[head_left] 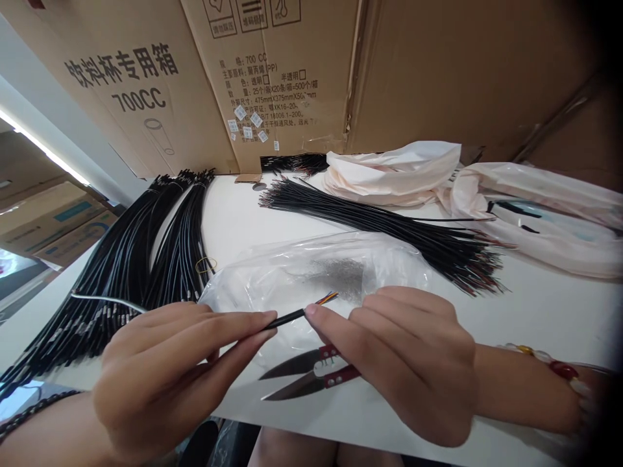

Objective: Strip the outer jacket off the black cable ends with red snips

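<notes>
A black cable (288, 318) with thin coloured wires fanning from its right end lies between my two hands. My left hand (170, 363) pinches the cable between thumb and fingers. At the cable's stripped end, my right hand (403, 350) presses thumb and forefinger together on it. Red-handled snips (302, 373) with their blades apart point left from under my right hand; whether the palm grips them is hidden. Behind the cable lies a clear plastic bag (272, 272) with fine dark pieces inside.
Bundles of black cables (121, 259) cover the table's left side. Another bundle of black cables (379, 224) lies behind the bag. Pale plastic bags (535, 214) sit at the back right. Large cardboard boxes (292, 78) stand along the back of the white table (535, 324).
</notes>
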`<state>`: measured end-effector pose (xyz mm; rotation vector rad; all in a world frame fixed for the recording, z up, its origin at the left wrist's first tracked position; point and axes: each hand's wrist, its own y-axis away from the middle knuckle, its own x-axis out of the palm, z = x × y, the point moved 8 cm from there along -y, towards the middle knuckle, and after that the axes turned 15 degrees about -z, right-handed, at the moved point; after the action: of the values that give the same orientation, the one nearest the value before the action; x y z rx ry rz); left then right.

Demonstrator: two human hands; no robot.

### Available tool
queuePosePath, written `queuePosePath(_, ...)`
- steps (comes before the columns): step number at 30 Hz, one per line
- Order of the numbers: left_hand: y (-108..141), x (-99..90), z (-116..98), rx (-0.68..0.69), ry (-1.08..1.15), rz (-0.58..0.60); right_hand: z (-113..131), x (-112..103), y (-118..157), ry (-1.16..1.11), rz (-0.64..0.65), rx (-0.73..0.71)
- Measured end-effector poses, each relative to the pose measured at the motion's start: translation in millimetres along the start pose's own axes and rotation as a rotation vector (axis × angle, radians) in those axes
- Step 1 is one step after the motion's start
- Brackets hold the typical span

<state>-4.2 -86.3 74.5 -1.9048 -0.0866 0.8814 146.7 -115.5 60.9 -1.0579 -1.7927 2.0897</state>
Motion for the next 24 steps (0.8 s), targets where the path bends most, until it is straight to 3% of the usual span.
queuePosePath(3, -1.9, 0.7, -1.1, 0.003, -0.007, 0.004, 7.0, 0.3, 0.9, 0.037, -0.006, -0.088)
queuePosePath(5, -1.9, 3.0, -1.5, -0.005, -0.003, 0.023, 7.5, 2.5, 1.1, 0.069, 0.017, -0.094)
queuePosePath(15, -1.2, 2.9, 6.9, -0.128, -0.025, -0.015, 12.9, 3.2, -1.7, 0.248, -0.103, -0.116)
queuePosePath(24, -3.1, 4.5, 7.0, -0.149, 0.008, -0.027, 17.0, 9.7, -13.5, 0.250, -0.036, -0.206)
